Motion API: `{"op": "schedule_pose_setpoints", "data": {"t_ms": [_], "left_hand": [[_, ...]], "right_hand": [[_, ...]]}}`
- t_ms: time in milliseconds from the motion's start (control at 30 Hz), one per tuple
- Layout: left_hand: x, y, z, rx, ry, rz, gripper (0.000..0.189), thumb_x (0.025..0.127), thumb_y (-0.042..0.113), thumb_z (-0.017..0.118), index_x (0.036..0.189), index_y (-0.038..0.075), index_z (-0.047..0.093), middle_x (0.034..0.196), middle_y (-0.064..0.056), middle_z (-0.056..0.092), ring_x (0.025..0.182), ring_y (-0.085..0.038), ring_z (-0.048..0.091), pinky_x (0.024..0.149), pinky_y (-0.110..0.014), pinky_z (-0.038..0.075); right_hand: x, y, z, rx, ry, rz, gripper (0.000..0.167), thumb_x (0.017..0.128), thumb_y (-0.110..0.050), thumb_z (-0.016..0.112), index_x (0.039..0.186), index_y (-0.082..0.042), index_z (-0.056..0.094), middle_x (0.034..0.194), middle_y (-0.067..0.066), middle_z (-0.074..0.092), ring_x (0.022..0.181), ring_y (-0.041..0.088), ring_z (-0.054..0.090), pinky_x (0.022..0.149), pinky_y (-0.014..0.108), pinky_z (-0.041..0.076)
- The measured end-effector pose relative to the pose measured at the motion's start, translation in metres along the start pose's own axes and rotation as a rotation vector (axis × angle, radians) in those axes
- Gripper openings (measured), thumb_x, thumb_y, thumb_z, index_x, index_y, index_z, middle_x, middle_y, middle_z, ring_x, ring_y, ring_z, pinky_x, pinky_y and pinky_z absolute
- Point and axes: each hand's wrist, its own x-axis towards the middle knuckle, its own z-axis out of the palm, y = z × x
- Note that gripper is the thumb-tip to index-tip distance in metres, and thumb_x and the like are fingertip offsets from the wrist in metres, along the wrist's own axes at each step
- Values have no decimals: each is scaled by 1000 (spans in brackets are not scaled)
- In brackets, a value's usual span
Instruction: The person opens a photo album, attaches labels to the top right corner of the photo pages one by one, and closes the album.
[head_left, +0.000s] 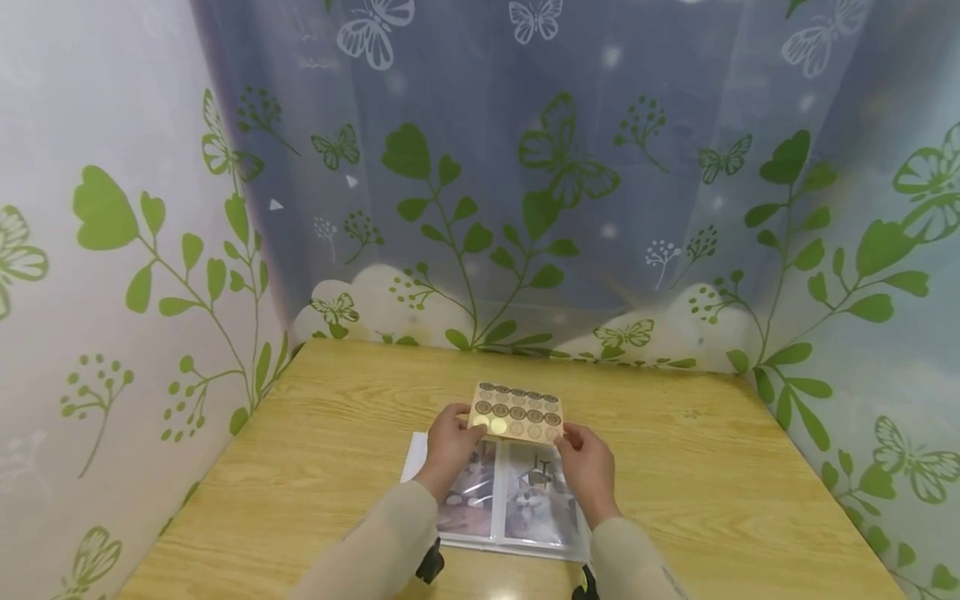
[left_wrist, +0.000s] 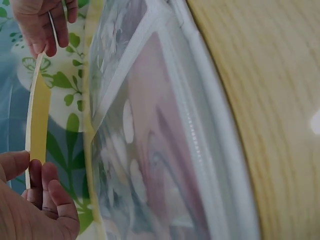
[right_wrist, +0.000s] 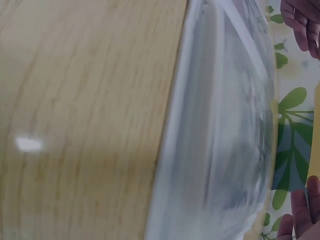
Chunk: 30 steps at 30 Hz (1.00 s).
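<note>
Held up over the photo album is a yellowish sheet of round stickers (head_left: 517, 412), with rows of dark and pale circles. My left hand (head_left: 448, 450) pinches its left end between thumb and fingers. At the opposite end my right hand (head_left: 588, 471) pinches the near corner. From the left wrist view the sheet (left_wrist: 39, 115) is seen nearly edge-on, tilted up off the album. Beneath both hands lies the open photo album (head_left: 498, 500), its pictures behind shiny clear sleeves. In the right wrist view only a strip of the sheet (right_wrist: 315, 145) shows at the right edge.
The album rests on a wood-grain table (head_left: 675, 467). A curtain (head_left: 480, 208) printed with green leaves and butterflies hangs behind the table and along both sides. Dark wrist straps (head_left: 431, 562) show by the sleeves.
</note>
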Motion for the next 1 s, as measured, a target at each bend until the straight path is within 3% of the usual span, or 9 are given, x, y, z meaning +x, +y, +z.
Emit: {"op": "schedule_pose_setpoints", "data": {"t_ms": [133, 233, 433, 633, 900, 1000], "left_hand": [[-2, -2, -1, -36, -8, -29, 47, 84, 2, 71, 127, -8, 56, 86, -13, 66, 74, -26, 65, 60, -29, 55], [-1, -5, 0, -79, -23, -69, 50, 85, 3, 71, 130, -10, 54, 90, -15, 68, 81, -33, 67, 67, -35, 57], [-3, -7, 4, -177, -25, -121, 37, 87, 4, 70, 121, -9, 62, 93, -14, 72, 90, -37, 68, 78, -44, 56], [-5, -8, 6, -246, -4, -117, 30, 85, 1, 70, 112, -9, 64, 81, -10, 69, 81, -34, 67, 73, -42, 57], [-9, -12, 8, -325, -57, -139, 23, 84, 2, 72, 103, -7, 63, 83, -19, 68, 69, -19, 62, 62, -30, 53], [-11, -12, 8, -328, -57, -141, 22, 84, 3, 72, 102, -6, 64, 82, -14, 67, 72, -20, 64, 62, -27, 52]], "right_hand": [[-3, 2, 1, -17, 25, -17, 28, 93, -9, 64, 119, 3, 67, 99, 15, 70, 88, 26, 64, 75, 38, 53], [-5, 3, 1, -21, 29, -17, 28, 93, -8, 64, 118, 3, 67, 98, 15, 71, 86, 25, 64, 72, 35, 52], [-5, 5, 1, -19, 23, 2, 29, 94, -9, 64, 119, 2, 67, 100, 15, 71, 88, 25, 64, 71, 34, 52], [-7, 6, 1, -15, 7, 34, 30, 95, -11, 63, 122, 1, 66, 103, 15, 70, 90, 26, 64, 71, 33, 51], [-9, 6, 1, -14, 18, 32, 30, 95, -12, 63, 121, 0, 67, 101, 13, 70, 87, 24, 62, 69, 31, 49], [-10, 6, 2, -8, 20, 30, 30, 95, -12, 62, 121, 1, 67, 101, 13, 70, 87, 24, 63, 69, 32, 49]]}}
